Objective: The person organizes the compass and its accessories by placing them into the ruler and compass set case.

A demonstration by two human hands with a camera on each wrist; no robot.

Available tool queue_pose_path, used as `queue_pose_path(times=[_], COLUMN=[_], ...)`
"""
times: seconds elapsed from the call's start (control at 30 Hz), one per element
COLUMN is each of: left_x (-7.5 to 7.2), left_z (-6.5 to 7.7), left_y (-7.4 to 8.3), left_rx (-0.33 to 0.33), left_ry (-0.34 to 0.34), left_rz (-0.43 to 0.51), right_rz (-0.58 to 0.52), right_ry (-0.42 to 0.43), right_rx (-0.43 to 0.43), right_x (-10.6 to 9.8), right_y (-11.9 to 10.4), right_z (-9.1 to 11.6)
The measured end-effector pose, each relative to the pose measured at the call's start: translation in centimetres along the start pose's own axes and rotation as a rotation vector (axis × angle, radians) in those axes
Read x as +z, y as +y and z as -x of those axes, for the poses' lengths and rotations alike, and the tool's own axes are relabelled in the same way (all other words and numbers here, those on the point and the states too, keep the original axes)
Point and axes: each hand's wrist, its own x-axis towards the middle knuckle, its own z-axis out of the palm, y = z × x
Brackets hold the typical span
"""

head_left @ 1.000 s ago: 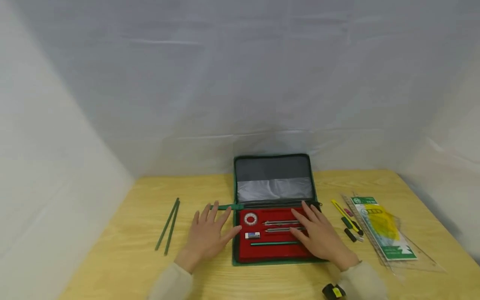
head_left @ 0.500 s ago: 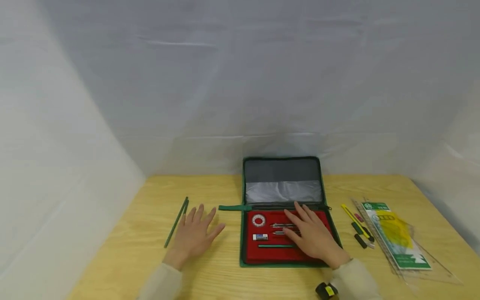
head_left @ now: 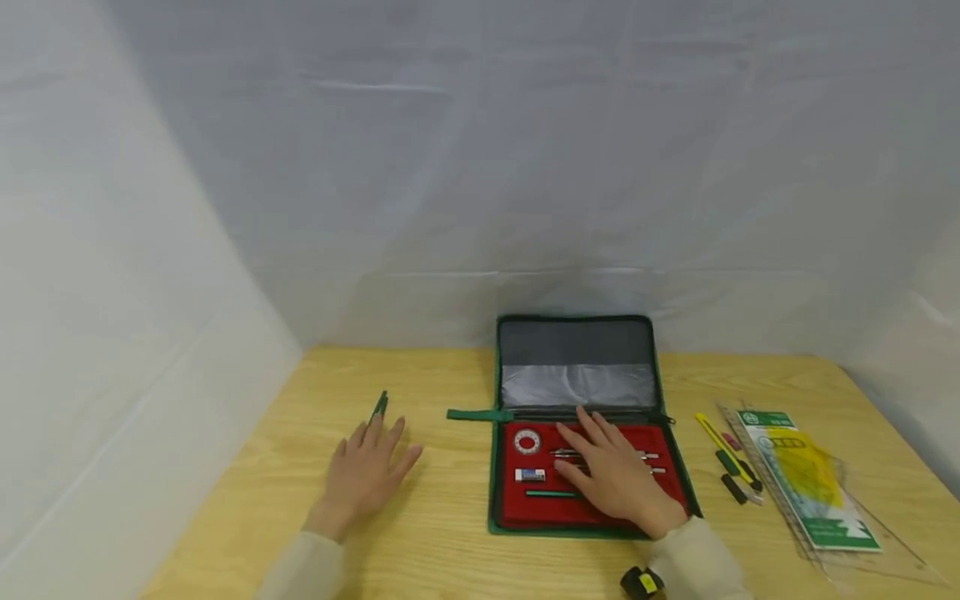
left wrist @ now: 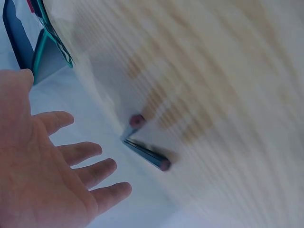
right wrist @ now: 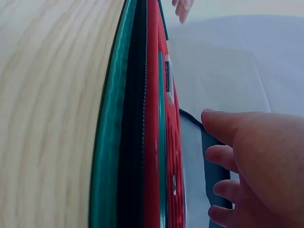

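Note:
My left hand (head_left: 363, 475), fingers spread, hovers over two green pencils (head_left: 380, 405) on the left of the table. It covers most of them in the head view; in the left wrist view the pencils (left wrist: 149, 156) lie past my fingertips, apart from them. My right hand (head_left: 611, 471) is over the open green zip case (head_left: 517, 512) with relaxed, spread fingers and grips nothing. In the case's red tray sit a white ring-shaped piece (head_left: 527, 442), an eraser (head_left: 530, 475), a green pencil (head_left: 550, 493) and metal compass tools (head_left: 649, 456), partly hidden by my right hand.
Right of the case lie a yellow cutter knife (head_left: 716, 440), small dark pieces (head_left: 734, 489) and a green-and-white packet (head_left: 836, 533) with clear rulers (head_left: 903, 554). A black tape measure (head_left: 641, 582) sits at the front. A green strap (head_left: 472, 414) sticks out leftward from the case.
My left hand has moved left, away from the case's edge to over the pencils. My right hand has shifted slightly left over the tray. The head view has turned a little left.

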Motion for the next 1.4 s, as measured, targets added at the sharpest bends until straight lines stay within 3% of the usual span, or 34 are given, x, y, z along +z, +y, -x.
queue_pose_path(times=[0.73, 0.93, 1.1, 1.4], left_x=[0.0, 0.1, -0.1, -1.2], left_z=[0.4, 0.4, 0.3, -0.2], left_y=[-1.3, -1.6, -1.7, -2.0], left_rx=[-0.089, -0.054, -0.071, -0.171], left_ry=[-0.042, 0.027, 0.088, -0.028], left_rz=[0.012, -0.012, 0.011, 0.061], right_rz=[-0.051, -0.056, -0.062, -0.064], right_ry=[-0.026, -0.033, -0.032, -0.031], right_rx=[0.003, 0.009, 0.006, -0.003], right_x=[0.2, 0.2, 0.2, 0.3], right_y=[-0.1, 0.1, 0.2, 0.4], right_z=[0.3, 0.4, 0.4, 0.2])
